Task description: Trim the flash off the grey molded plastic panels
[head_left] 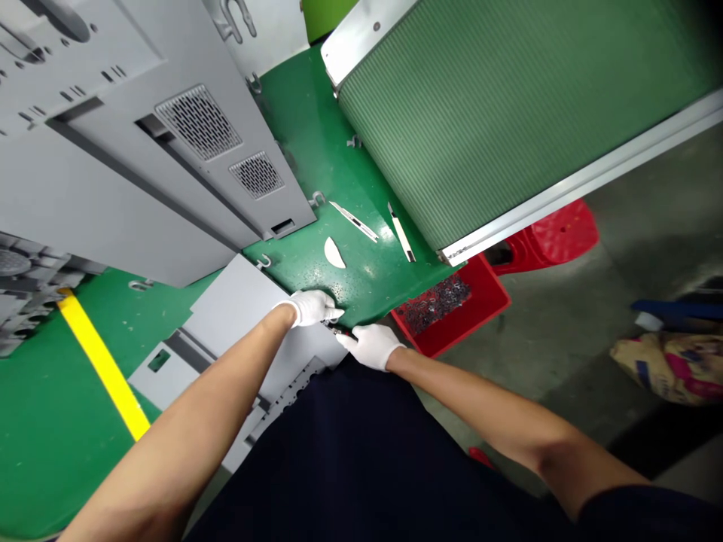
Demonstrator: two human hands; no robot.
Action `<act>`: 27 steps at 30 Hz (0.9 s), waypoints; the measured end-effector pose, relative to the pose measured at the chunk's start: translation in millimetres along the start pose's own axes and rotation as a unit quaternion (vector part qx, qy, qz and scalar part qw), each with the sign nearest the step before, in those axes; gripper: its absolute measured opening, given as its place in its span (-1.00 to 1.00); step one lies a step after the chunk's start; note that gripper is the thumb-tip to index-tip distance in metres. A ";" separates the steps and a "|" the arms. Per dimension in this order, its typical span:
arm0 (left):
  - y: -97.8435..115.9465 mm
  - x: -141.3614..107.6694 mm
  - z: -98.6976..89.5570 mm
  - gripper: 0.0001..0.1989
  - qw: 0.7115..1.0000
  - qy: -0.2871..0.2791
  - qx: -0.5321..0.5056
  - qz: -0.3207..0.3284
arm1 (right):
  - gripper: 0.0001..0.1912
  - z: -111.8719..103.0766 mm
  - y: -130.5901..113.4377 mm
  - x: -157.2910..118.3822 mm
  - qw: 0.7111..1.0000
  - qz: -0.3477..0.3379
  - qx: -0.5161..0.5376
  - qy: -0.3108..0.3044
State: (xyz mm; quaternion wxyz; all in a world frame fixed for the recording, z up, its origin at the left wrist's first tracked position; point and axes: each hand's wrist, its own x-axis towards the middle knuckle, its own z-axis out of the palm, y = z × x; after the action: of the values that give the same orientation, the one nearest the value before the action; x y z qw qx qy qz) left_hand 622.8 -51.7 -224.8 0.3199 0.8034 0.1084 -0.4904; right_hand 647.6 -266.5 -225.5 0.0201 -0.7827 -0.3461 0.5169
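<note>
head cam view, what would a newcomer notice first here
The white-gloved left hand and right hand meet at bottom centre around a small dark tool, at the edge of a grey plastic panel. Large grey vented panels fill the upper left of a green table, and a green ribbed belt crosses the upper right. A red crate of dark scraps sits right of the hands.

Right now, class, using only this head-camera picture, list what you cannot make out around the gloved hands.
Head view:
The small dark tool: mostly hidden by the gloved left hand and gloved right hand.
The dark scraps in the red crate: too small to identify.
The printed bag: cut off by the right edge.
The grey panel: lower part hidden by the dark clothing.
</note>
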 end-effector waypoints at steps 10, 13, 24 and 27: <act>-7.4 5.7 3.0 -0.42 1.000 0.001 -0.024 0.019 | -0.09 12.8 -4.2 7.7 0.999 -0.014 0.019 0.044; -8.4 6.7 4.4 -0.45 0.999 0.001 -0.029 0.022 | -0.09 16.1 -5.6 9.7 0.999 -0.012 0.005 0.050; -12.2 4.9 0.1 -0.46 0.997 0.003 -0.063 0.048 | -0.10 -3.2 1.4 15.7 0.997 -0.061 -0.040 0.038; -11.8 2.2 -1.7 -0.47 0.996 0.006 -0.078 0.046 | -0.08 -1.1 -2.0 13.0 0.998 -0.039 -0.012 0.049</act>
State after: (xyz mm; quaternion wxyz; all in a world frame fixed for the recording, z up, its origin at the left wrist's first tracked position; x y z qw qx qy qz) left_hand 619.3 -41.9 -230.9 0.4033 0.7827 0.1115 -0.4608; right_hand 650.4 -257.3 -234.6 0.0480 -0.7932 -0.3811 0.4726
